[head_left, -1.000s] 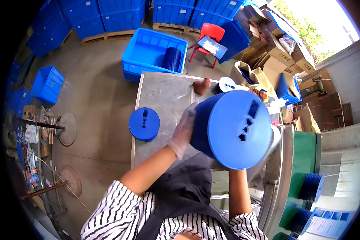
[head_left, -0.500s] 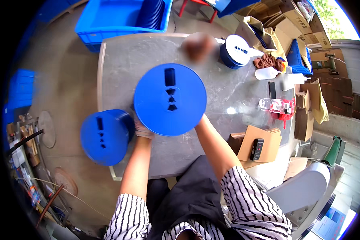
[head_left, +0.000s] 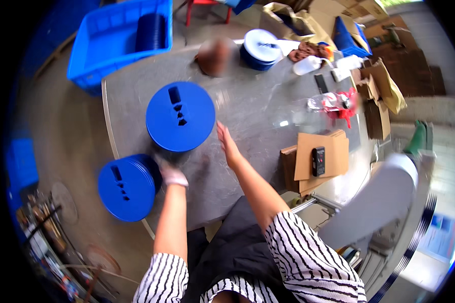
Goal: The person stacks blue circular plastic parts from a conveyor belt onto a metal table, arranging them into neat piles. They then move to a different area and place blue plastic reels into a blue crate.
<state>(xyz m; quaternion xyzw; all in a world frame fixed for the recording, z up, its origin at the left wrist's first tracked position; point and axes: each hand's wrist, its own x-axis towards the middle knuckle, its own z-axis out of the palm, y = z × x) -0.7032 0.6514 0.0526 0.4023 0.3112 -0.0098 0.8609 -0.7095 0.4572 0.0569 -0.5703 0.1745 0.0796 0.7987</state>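
A round blue plastic disc (head_left: 181, 132) with a slot and small cut-outs lies level over the grey table; what supports it is mostly hidden. To its right is my right hand (head_left: 228, 144), fingers stretched out, apart from the disc's rim and holding nothing. My left hand (head_left: 173, 175), in a pale glove, is between this disc and a stack of similar blue discs (head_left: 128, 194) at the table's left edge. Motion smears its fingers, and I cannot tell whether they touch the stack.
At the back left stands a blue crate (head_left: 93, 65) holding dark discs. A white-topped blue stack (head_left: 262, 45), a blurred brown thing (head_left: 215, 56) and white squeeze bottles (head_left: 307, 65) line the far side. Cardboard sheets (head_left: 306, 166) bear a black device (head_left: 318, 160) at the right.
Both hands have parted from the large blue disc, which now appears lower and farther from me. The left hand has dropped toward the left stack; the right has drawn away rightward. My view has shifted.
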